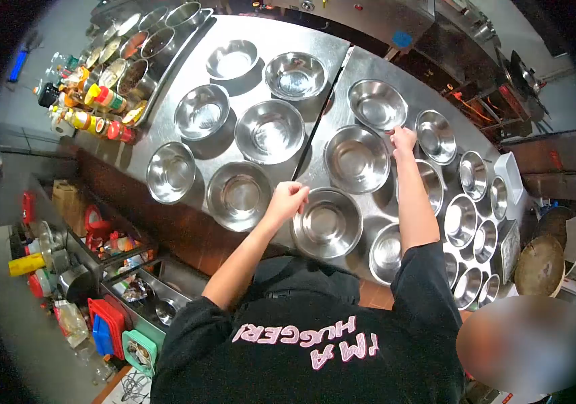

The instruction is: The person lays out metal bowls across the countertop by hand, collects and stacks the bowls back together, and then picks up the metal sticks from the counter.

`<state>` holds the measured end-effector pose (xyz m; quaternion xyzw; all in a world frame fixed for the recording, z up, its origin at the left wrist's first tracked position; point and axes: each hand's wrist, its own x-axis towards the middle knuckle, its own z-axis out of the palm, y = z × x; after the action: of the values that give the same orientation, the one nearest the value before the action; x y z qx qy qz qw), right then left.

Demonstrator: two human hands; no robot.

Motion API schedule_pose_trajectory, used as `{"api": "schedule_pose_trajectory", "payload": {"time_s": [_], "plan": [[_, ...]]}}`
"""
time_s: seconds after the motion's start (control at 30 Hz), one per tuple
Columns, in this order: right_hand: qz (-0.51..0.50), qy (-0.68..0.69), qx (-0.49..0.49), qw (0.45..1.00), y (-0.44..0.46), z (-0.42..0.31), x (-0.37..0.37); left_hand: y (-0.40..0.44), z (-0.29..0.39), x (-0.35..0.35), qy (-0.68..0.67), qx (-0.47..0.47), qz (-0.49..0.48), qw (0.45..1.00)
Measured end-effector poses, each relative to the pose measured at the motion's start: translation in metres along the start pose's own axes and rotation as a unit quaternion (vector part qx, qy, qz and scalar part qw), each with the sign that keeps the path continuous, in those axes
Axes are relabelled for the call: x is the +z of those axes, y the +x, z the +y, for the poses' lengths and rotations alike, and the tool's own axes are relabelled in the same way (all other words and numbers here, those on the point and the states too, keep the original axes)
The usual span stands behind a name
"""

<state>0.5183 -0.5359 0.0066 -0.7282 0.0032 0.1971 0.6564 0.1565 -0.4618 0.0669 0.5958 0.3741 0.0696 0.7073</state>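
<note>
Many round stainless steel bowls are spread over a metal table. My left hand (289, 200) is closed, its fingertips at the upper left rim of a steel bowl (328, 223) close to my body. Farther away, my right hand (404, 140) pinches at the lower right rim of another steel bowl (377, 105). Between the two hands sits a wide steel bowl (357, 160). My right forearm partly covers a bowl (429, 188) below it. The bowls whose insides show hold nothing that I can make out.
A dark seam divides the metal table (187, 67). Bottles and seasoning jars (103, 99) stand at the far left beside a tray of containers (157, 44). Smaller bowls (461, 221) crowd the right side, near a white tub (509, 176) and a wok (539, 264).
</note>
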Motion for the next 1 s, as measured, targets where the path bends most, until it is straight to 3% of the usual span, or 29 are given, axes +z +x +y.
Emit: {"api": "schedule_pose_trajectory", "payload": {"time_s": [0.07, 0.2, 0.23, 0.27, 0.3, 0.33, 0.4, 0.47, 0.53, 0.6, 0.63, 0.67, 0.73, 0.77, 0.83, 0.93, 1.0], "plan": [[0.007, -0.071, 0.002, 0.997, 0.010, 0.006, 0.002, 0.000, -0.007, -0.004, 0.004, 0.010, -0.008, 1.000], [-0.043, -0.052, 0.042, 0.997, -0.001, 0.001, -0.003, 0.008, 0.002, -0.003, -0.012, -0.004, -0.006, 1.000], [-0.080, -0.066, 0.059, 0.993, -0.004, -0.001, -0.006, 0.012, 0.005, -0.002, 0.036, 0.003, 0.006, 0.999], [-0.039, -0.086, 0.022, 0.995, -0.013, 0.002, -0.009, 0.016, 0.007, 0.000, 0.084, 0.010, 0.019, 0.996], [0.001, -0.198, -0.122, 0.973, -0.025, 0.003, -0.014, 0.022, 0.012, 0.002, 0.128, 0.032, 0.028, 0.991], [0.037, -0.306, -0.261, 0.915, -0.039, 0.004, -0.020, 0.028, 0.017, 0.003, 0.169, 0.052, 0.040, 0.983], [-0.026, -0.365, -0.206, 0.908, -0.083, -0.013, -0.037, 0.048, 0.011, 0.003, 0.315, 0.147, 0.117, 0.930], [-0.014, -0.509, -0.162, 0.845, -0.118, -0.016, -0.052, 0.068, 0.012, 0.008, 0.300, 0.169, 0.150, 0.927], [-0.019, -0.542, -0.136, 0.829, -0.134, 0.006, -0.065, 0.091, 0.018, 0.008, 0.314, 0.188, 0.140, 0.920], [-0.093, -0.475, -0.025, 0.875, -0.129, 0.026, -0.071, 0.128, -0.002, 0.010, 0.323, 0.219, 0.149, 0.909], [-0.077, -0.468, -0.101, 0.875, -0.136, 0.029, -0.071, 0.138, 0.002, 0.013, 0.307, 0.173, 0.126, 0.927], [-0.082, -0.399, -0.117, 0.906, -0.129, 0.044, -0.071, 0.144, 0.006, 0.015, 0.291, 0.127, 0.104, 0.942], [-0.122, -0.253, 0.031, 0.959, -0.114, 0.062, -0.074, 0.144, 0.026, 0.015, 0.218, 0.059, 0.003, 0.974], [-0.092, -0.198, -0.045, 0.975, -0.111, 0.078, -0.074, 0.144, 0.029, 0.016, 0.244, 0.069, -0.007, 0.967], [-0.087, -0.231, -0.076, 0.966, -0.132, 0.038, -0.075, 0.144, 0.032, 0.013, 0.272, 0.081, -0.020, 0.959], [-0.079, -0.229, -0.167, 0.956, -0.164, -0.005, -0.078, 0.125, 0.057, 0.007, 0.278, 0.223, -0.039, 0.934], [-0.046, -0.240, -0.277, 0.929, -0.184, -0.025, -0.081, 0.096, 0.076, 0.009, 0.262, 0.291, -0.019, 0.920]]}}
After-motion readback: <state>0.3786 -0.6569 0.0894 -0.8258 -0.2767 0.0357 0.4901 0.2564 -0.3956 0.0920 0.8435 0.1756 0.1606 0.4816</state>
